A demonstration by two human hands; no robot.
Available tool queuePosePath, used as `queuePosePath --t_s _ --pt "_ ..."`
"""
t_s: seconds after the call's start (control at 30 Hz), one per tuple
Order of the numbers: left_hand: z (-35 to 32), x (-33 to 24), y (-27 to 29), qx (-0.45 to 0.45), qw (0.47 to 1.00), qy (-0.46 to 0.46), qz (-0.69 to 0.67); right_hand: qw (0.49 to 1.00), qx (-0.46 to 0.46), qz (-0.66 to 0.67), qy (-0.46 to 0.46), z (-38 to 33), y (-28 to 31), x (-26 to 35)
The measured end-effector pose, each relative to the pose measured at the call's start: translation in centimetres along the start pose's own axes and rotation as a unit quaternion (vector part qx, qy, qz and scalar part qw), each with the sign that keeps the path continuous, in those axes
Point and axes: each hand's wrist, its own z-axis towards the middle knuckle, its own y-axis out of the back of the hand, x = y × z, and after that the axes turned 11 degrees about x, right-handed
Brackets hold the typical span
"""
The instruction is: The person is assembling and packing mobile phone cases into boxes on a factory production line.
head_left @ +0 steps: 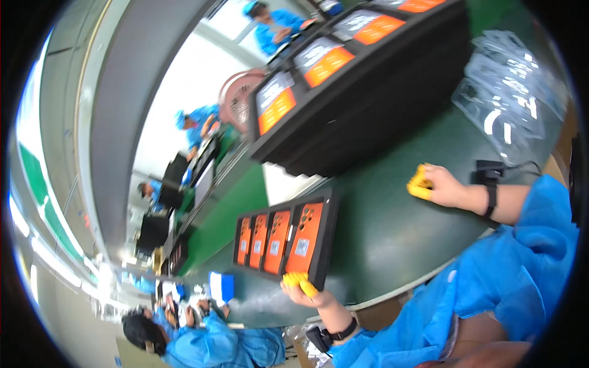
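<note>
Yellow finger covers sit on the fingertips of both hands. My left hand (300, 291) is closed at the lower corner of a black tray (324, 245), its fingers gripping the edge. Orange phone back panels (305, 230) lie in a row in the tray's slots, each with camera holes and a pale label. Farther right, my right hand (443, 186) hovers over the green table, apart from the tray. Its fingers are curled in; whether anything is between them is hidden.
A tall stack of black trays (368, 104) holds orange-and-grey pieces on top. Clear plastic bags (509, 86) are heaped at the far right of the green table (380, 227). A co-worker in blue (208, 343) sits at the lower left, near a blue box (221, 287). A pink fan (239, 98) stands behind.
</note>
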Motion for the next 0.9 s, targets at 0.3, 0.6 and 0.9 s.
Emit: queuePosePath --t_s 0.3,0.6,0.9 --pt "-7.5 -9.6 -5.3 0.236 0.959 -0.098 0.126 0.952 -0.146 -0.263 0.054 -5.3 8.8 1.5" --pt "-4.5 -12.7 -9.8 0.377 0.917 0.001 0.128 0.911 -0.053 -0.399 -0.088 -9.0 13.2 -5.0" --pt "-2.8 -9.4 -7.4 0.298 0.897 0.092 0.313 0.953 0.106 -0.282 -0.006 -10.2 20.3 -6.4"
